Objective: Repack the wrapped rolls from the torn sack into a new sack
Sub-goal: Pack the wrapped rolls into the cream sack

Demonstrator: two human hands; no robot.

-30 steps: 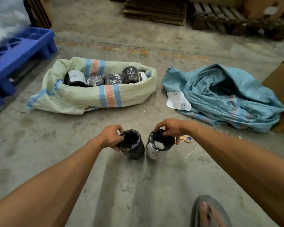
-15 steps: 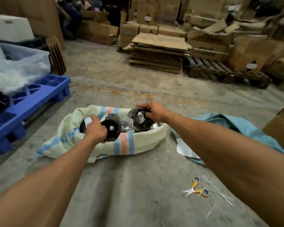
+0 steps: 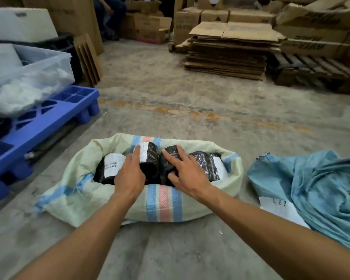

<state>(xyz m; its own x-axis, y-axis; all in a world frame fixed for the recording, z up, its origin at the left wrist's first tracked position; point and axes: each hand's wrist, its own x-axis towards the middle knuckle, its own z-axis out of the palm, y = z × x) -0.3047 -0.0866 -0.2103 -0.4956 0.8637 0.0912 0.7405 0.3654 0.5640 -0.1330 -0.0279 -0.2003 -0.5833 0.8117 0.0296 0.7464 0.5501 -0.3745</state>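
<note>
Woven pale-green sack (image 3: 101, 201), banded with blue and pink stripes, lies on the concrete floor (image 3: 190, 249) at the centre of the head view, its mouth rolled open and facing up. Black wrapped rolls (image 3: 205, 164) lie side by side inside it, several bearing white labels; one labelled roll (image 3: 109, 168) sits at the 9 o'clock end of the row. Left hand (image 3: 129, 174) rests on top of a roll just right of that one, fingers straight and close together, fingertips reaching a white label strip (image 3: 144, 151). Right hand (image 3: 185, 174) rests on the neighbouring roll (image 3: 171, 152), fingers spread apart and extended, pressing flat rather than curling round it; the thumb lies along the near side of the roll. Neither hand grips anything. Both forearms enter from 6 o'clock. At 3 o'clock of the striped sack, well apart from it, a crumpled blue sack (image 3: 311, 190) lies slack on the floor with a white paper label (image 3: 279, 209) on its near edge; whether it contains anything cannot be told. At 9 o'clock stands a blue plastic pallet (image 3: 49, 122) carrying clear plastic sheeting (image 3: 28, 85). At 12 to 1 o'clock, far across the floor, flattened cardboard (image 3: 230, 51) is stacked beside a wooden pallet (image 3: 315, 69), with cartons (image 3: 311, 21) behind.
</note>
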